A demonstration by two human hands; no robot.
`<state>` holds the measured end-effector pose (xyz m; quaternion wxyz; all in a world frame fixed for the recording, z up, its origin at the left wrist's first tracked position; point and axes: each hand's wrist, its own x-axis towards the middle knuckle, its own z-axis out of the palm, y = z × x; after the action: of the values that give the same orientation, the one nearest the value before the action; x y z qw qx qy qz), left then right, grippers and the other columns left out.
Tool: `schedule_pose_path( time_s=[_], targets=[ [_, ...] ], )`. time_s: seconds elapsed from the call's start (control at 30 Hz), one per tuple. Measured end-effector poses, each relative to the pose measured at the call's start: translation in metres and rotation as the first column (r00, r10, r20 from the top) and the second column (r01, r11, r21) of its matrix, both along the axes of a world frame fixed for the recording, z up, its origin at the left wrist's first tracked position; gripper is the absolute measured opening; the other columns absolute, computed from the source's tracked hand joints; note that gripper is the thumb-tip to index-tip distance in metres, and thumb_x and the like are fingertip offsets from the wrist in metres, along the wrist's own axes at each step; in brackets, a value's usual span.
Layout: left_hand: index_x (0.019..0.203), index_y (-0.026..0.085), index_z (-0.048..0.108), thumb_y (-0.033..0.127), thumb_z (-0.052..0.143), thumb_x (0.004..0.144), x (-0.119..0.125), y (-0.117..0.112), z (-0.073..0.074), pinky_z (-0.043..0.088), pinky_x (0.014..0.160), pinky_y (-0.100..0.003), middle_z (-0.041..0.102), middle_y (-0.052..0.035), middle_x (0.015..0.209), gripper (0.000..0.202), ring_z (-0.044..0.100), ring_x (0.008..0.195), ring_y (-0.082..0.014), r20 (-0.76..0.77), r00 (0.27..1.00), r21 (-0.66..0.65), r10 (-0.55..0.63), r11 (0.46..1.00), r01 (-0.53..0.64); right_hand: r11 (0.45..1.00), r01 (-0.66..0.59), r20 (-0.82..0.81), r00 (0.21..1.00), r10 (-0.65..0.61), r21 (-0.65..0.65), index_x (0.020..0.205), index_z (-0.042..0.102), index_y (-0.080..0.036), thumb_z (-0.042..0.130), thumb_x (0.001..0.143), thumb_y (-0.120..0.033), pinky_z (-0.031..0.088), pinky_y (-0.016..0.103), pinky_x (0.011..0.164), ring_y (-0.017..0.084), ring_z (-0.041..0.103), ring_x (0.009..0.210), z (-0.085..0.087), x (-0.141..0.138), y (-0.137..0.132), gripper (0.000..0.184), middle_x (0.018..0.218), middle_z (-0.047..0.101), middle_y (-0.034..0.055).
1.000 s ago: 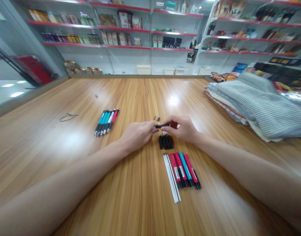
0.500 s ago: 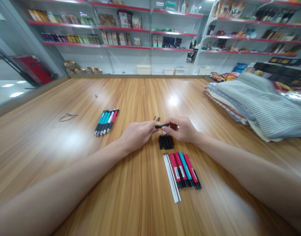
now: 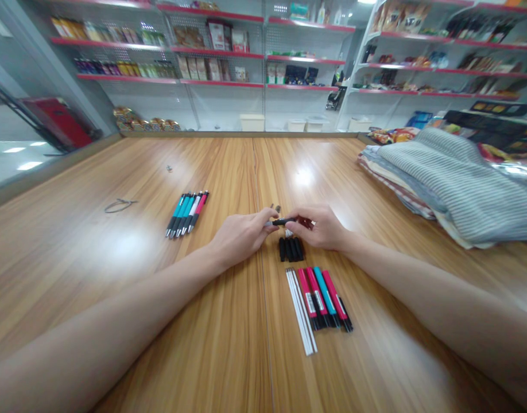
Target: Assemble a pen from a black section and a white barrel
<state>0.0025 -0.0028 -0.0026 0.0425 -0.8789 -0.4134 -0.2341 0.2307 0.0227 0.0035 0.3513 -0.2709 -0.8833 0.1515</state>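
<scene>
Between my two hands lies a pen [image 3: 281,221], held roughly level, its black grip showing. My left hand [image 3: 244,232] is closed on its pale tip end, and my right hand [image 3: 317,226] pinches its other end, which the fingers mostly hide. Just below are several black rubber grips [image 3: 291,249] in a row, with small white pieces [image 3: 288,233] partly hidden behind my right fingers. Nearer to me lie white ink refills [image 3: 301,312] and several pen barrels [image 3: 324,298], pink and teal with black ends. Tiny dark parts [image 3: 278,208] sit just beyond my fingers.
Assembled pens [image 3: 187,214] lie side by side on the left of the wooden table [image 3: 220,367]. A grey loop of cord [image 3: 119,205] and a small metal bit [image 3: 169,168] are farther left. Folded striped cloth [image 3: 457,178] is piled at right. Stocked shelves [image 3: 220,54] stand behind.
My left thumb and fingers have shifted slightly on the pen, showing more of its pale tip end. The things on the table have stayed in place.
</scene>
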Motion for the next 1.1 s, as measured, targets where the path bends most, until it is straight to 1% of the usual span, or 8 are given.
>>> schedule_pose_path(
  time_s=[0.1,0.27,0.43,0.57,0.73,0.83,0.93,1.1],
  targets=[
    [0.111,0.02,0.052,0.037,0.043,0.098,0.0005,-0.0005,-0.0002,0.04,0.058,-0.027,0.072,-0.0027,0.094,0.024,0.069,0.076,-0.0203,-0.012,1.0,0.01,0.004,1.0,-0.004,1.0,-0.015,-0.021,1.0,0.015,-0.01,0.101,0.065,-0.014,0.061,0.087,-0.029,0.038,0.02,0.051,0.006,0.047,0.051,-0.0002,-0.0001,0.0,0.021,0.072,0.062,0.0002],
    [0.107,0.02,0.054,0.041,0.045,0.097,-0.0011,-0.0016,-0.0018,0.038,0.056,-0.026,0.072,-0.0022,0.091,0.025,0.069,0.074,-0.0195,-0.012,1.0,0.034,-0.011,0.999,0.012,0.998,0.016,-0.003,1.0,-0.016,0.067,0.091,0.067,-0.014,0.06,0.088,-0.03,0.038,0.019,0.053,0.006,0.049,0.053,-0.0012,0.0005,0.001,0.017,0.067,0.06,-0.0008],
    [0.104,0.019,0.054,0.041,0.043,0.098,-0.0015,-0.0003,-0.0021,0.04,0.059,-0.026,0.071,-0.0027,0.09,0.026,0.068,0.074,-0.0194,-0.007,1.0,0.008,-0.031,0.999,0.031,0.998,-0.012,0.01,1.0,0.011,0.058,0.097,0.066,-0.013,0.06,0.088,-0.029,0.038,0.019,0.053,0.005,0.047,0.053,-0.0007,0.0008,0.0012,0.018,0.069,0.06,-0.0005],
    [0.103,0.019,0.055,0.041,0.043,0.097,-0.0009,0.0006,-0.0013,0.042,0.061,-0.026,0.07,-0.0033,0.089,0.026,0.068,0.075,-0.0197,0.004,0.999,-0.01,-0.038,0.999,0.038,0.993,-0.009,0.026,1.0,0.006,0.117,0.089,0.067,-0.014,0.058,0.089,-0.03,0.036,0.02,0.053,0.006,0.048,0.055,-0.0012,0.0006,0.0022,0.018,0.069,0.06,0.0003],
    [0.1,0.018,0.054,0.041,0.042,0.098,-0.0009,0.0006,-0.0005,0.041,0.059,-0.026,0.07,-0.0041,0.088,0.026,0.068,0.073,-0.0188,-0.005,0.999,-0.023,-0.034,0.999,0.034,0.998,-0.005,0.021,1.0,0.003,0.069,0.1,0.064,-0.014,0.061,0.087,-0.028,0.037,0.019,0.053,0.005,0.046,0.052,-0.0019,0.0003,0.0019,0.019,0.072,0.061,-0.0008],
    [0.1,0.018,0.055,0.04,0.043,0.098,-0.0014,0.0005,-0.0004,0.04,0.059,-0.026,0.07,-0.0039,0.088,0.025,0.068,0.073,-0.0188,-0.009,0.999,-0.014,-0.037,0.999,0.037,0.994,-0.005,0.027,1.0,0.002,0.11,0.094,0.065,-0.015,0.059,0.089,-0.028,0.037,0.019,0.053,0.005,0.047,0.054,-0.0015,0.0001,0.0021,0.016,0.072,0.061,-0.0004],
    [0.1,0.018,0.055,0.039,0.043,0.098,-0.0017,0.0002,0.0,0.041,0.059,-0.026,0.07,-0.0035,0.088,0.024,0.068,0.074,-0.019,-0.01,0.999,-0.011,-0.038,0.999,0.038,0.989,-0.009,0.035,0.999,0.004,0.145,0.09,0.066,-0.014,0.058,0.09,-0.031,0.037,0.02,0.054,0.006,0.048,0.055,-0.0012,0.0003,0.0027,0.018,0.071,0.061,0.0005],
    [0.098,0.017,0.054,0.037,0.042,0.098,-0.0013,0.0003,0.0011,0.04,0.058,-0.026,0.07,-0.0039,0.087,0.023,0.067,0.072,-0.0187,-0.019,0.999,-0.02,-0.035,0.999,0.035,0.995,-0.007,0.032,0.999,0.004,0.1,0.101,0.063,-0.015,0.061,0.087,-0.029,0.038,0.02,0.055,0.006,0.047,0.054,-0.0014,0.0008,0.0026,0.02,0.077,0.062,0.0004]
  ],
)
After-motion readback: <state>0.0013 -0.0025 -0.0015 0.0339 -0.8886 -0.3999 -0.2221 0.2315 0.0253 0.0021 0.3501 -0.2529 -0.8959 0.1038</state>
